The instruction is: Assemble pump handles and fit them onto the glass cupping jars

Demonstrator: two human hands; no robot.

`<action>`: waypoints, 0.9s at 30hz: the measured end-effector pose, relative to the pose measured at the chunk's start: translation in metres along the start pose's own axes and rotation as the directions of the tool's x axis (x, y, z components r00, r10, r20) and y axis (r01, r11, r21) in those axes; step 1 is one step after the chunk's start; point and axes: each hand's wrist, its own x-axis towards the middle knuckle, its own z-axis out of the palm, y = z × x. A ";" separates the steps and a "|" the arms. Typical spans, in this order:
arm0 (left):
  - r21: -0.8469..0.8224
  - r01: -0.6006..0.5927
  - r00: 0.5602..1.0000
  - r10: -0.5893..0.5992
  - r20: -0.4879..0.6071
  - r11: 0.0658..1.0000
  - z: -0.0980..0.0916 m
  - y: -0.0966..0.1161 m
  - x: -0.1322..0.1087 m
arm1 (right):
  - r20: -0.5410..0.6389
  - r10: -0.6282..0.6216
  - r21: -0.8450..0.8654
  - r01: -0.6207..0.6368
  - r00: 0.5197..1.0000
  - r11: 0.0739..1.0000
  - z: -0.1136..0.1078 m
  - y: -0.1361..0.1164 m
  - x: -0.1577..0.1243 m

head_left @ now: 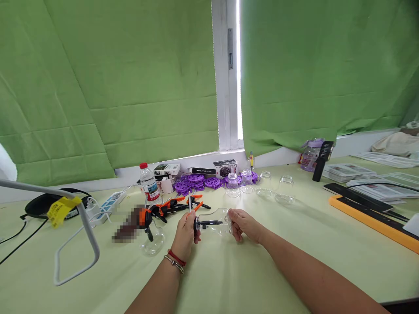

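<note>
My left hand [186, 233] is closed on an orange and black clamp [196, 220] whose handles stick up from my fist. The clamp's black jaw end reaches into the mouth of a clear glass jar [218, 219] lying on its side just above the pale green table [248, 270]. My right hand [241, 223] grips the jar's far end with curled fingers. A red band and a metal bangle circle my left wrist.
Several more orange and black clamps [170, 208] lie left of my hands, beside another clear jar [152, 242]. Behind stand a water bottle [148, 183], purple plastic discs [196, 182] and several upturned glass jars [262, 185]. A metal lamp arm [81, 218] crosses at left. Papers and an orange board [373, 220] lie right.
</note>
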 end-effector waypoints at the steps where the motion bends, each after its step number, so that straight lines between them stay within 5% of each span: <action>1: -0.005 0.004 1.000 -0.004 0.001 1.000 0.000 0.000 0.001 | -0.003 -0.001 0.003 0.001 1.000 1.000 0.000 0.000 0.000; 9: -0.054 0.085 0.993 -0.089 -0.072 0.995 -0.007 -0.004 0.009 | 0.058 -0.300 0.072 0.296 0.952 0.952 -0.005 0.000 -0.005; 14: -0.017 0.049 0.998 -0.049 -0.037 0.999 -0.005 -0.003 0.006 | 0.042 -0.277 0.065 0.274 0.960 0.960 -0.005 0.000 -0.005; 22: 0.026 0.015 1.000 -0.015 0.004 1.000 -0.002 -0.003 0.003 | 0.047 -0.046 0.048 0.043 0.998 0.998 -0.001 -0.003 -0.003; 27: 0.011 0.023 1.000 -0.023 -0.006 1.000 -0.005 -0.004 0.005 | 0.013 -0.148 0.039 0.147 0.989 0.988 -0.001 -0.002 -0.005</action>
